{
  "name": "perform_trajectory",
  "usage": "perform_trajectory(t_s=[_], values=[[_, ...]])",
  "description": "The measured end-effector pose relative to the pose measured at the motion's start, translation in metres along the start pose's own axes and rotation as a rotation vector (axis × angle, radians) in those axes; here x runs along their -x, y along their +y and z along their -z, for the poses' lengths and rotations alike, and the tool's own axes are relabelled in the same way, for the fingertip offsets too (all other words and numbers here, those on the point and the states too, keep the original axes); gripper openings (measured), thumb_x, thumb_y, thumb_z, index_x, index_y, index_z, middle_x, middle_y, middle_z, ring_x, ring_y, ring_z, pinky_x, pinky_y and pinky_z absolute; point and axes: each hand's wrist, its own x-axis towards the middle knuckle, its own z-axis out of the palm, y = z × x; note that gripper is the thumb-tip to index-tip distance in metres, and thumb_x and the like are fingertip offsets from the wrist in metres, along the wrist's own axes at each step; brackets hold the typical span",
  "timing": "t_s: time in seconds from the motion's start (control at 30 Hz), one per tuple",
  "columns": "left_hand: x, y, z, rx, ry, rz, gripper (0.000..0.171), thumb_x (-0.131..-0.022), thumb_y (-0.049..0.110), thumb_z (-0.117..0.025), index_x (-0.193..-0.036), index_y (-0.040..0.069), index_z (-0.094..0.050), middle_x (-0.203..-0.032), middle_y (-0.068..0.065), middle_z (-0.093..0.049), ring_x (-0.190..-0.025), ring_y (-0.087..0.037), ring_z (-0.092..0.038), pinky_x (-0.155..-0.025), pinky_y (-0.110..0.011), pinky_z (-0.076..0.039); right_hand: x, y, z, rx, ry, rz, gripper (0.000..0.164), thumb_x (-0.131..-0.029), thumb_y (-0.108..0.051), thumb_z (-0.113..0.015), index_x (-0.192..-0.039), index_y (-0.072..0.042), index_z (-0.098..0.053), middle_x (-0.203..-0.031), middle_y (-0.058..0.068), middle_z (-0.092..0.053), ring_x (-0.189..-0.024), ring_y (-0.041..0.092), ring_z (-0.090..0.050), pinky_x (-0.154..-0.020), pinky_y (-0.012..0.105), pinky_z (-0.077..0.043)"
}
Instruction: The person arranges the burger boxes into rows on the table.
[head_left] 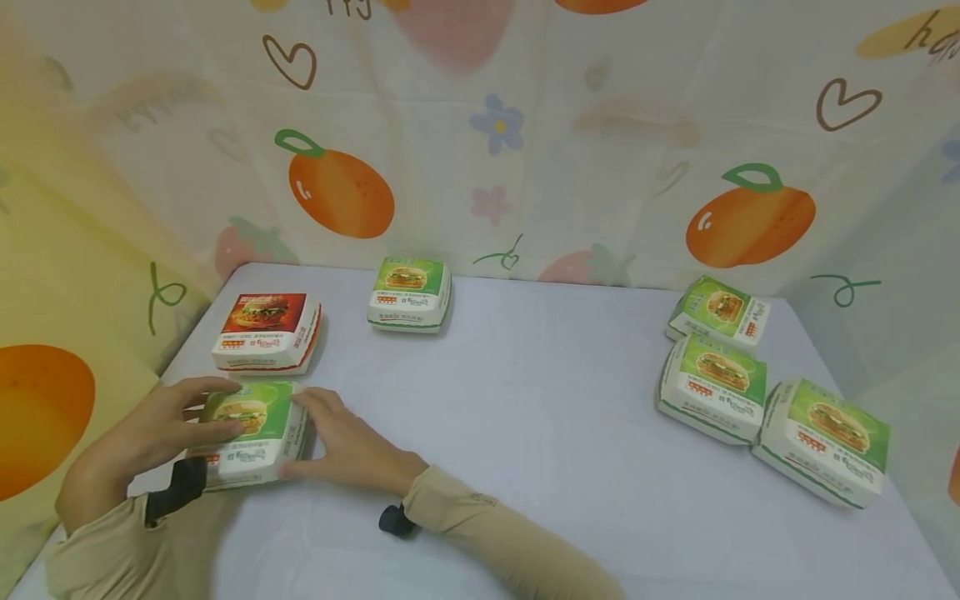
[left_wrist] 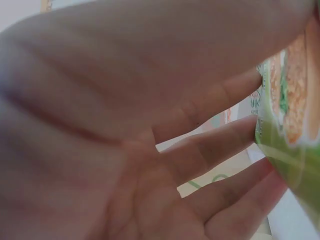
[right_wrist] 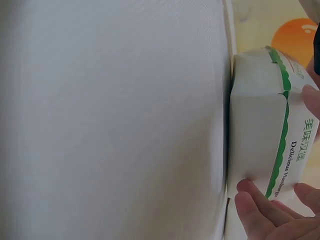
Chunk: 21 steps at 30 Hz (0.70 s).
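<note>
In the head view a green-and-white hamburger box sits at the near left of the white table, held between both hands. The left hand grips its left part, thumb lying over the printed top and fingers at the far edge. Against its right side are the thumb and fingers of the right hand. Fingertips of that hand touch the white side wall of the hamburger box in the right wrist view. The left palm fills much of the left wrist view, beside the box's burger picture.
Just behind the held box is a red hamburger box. Another green box stands at the back. Three green boxes form a slanting row at the right. A patterned cloth hangs behind the table.
</note>
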Motion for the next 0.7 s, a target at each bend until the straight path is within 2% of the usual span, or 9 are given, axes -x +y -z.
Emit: perform_trajectory(t_s=[0.2, 0.27, 0.3, 0.47, 0.6, 0.7], values=[[-0.001, 0.007, -0.002, -0.067, 0.021, -0.016, 0.065, -0.086, 0.028, -0.077, -0.135, -0.006, -0.051, -0.133, -0.042, -0.048, -0.11, -0.058, -0.056, -0.083, -0.053, -0.056, 0.007, 0.002, 0.004, 0.002, -0.004, 0.004, 0.091, -0.09, -0.051, -0.068, -0.158, -0.014, -0.019, -0.164, 0.0, -0.02, -0.15, 0.008, -0.023, -0.118, 0.021, -0.028], [-0.002, 0.011, -0.003, -0.082, 0.018, -0.015, 0.065, -0.086, 0.029, -0.077, -0.135, -0.005, -0.052, -0.132, -0.042, -0.049, -0.109, -0.056, -0.057, -0.083, -0.055, -0.055, 0.009, 0.003, 0.006, 0.003, -0.004, 0.0, 0.092, -0.089, -0.051, -0.068, -0.158, -0.014, -0.019, -0.164, 0.0, -0.02, -0.15, 0.009, -0.024, -0.118, 0.021, -0.028], [-0.002, 0.012, -0.004, -0.088, 0.018, -0.02, 0.065, -0.085, 0.029, -0.078, -0.134, -0.005, -0.053, -0.131, -0.041, -0.05, -0.108, -0.054, -0.057, -0.082, -0.051, -0.055, 0.011, 0.003, 0.007, -0.001, -0.007, -0.005, 0.092, -0.089, -0.051, -0.069, -0.158, -0.014, -0.019, -0.164, 0.0, -0.02, -0.15, 0.009, -0.024, -0.118, 0.021, -0.028], [-0.007, 0.022, -0.01, -0.063, 0.029, -0.074, 0.06, -0.083, 0.022, -0.08, -0.131, -0.005, -0.056, -0.127, -0.034, -0.057, -0.11, -0.047, -0.054, -0.08, -0.032, -0.049, 0.019, 0.007, 0.016, -0.025, -0.014, -0.019, 0.093, -0.088, -0.05, -0.07, -0.158, -0.015, -0.019, -0.164, 0.0, -0.019, -0.149, 0.009, -0.025, -0.118, 0.022, -0.031], [-0.012, 0.028, -0.015, -0.056, 0.038, -0.098, 0.058, -0.082, 0.023, -0.081, -0.129, -0.002, -0.058, -0.124, -0.029, -0.06, -0.108, -0.042, -0.055, -0.078, -0.025, -0.048, 0.024, 0.011, 0.024, -0.038, -0.013, -0.024, 0.094, -0.087, -0.049, -0.072, -0.158, -0.014, -0.02, -0.164, 0.0, -0.02, -0.15, 0.009, -0.024, -0.119, 0.024, -0.03], [-0.014, 0.034, -0.018, -0.059, 0.026, -0.09, 0.059, -0.083, 0.026, -0.08, -0.131, 0.0, -0.057, -0.126, -0.028, -0.059, -0.108, -0.037, -0.055, -0.079, -0.026, -0.048, 0.028, 0.014, 0.028, -0.047, -0.009, -0.034, 0.095, -0.087, -0.048, -0.073, -0.158, -0.014, -0.02, -0.163, 0.0, -0.022, -0.15, 0.01, -0.025, -0.119, 0.025, -0.03]])
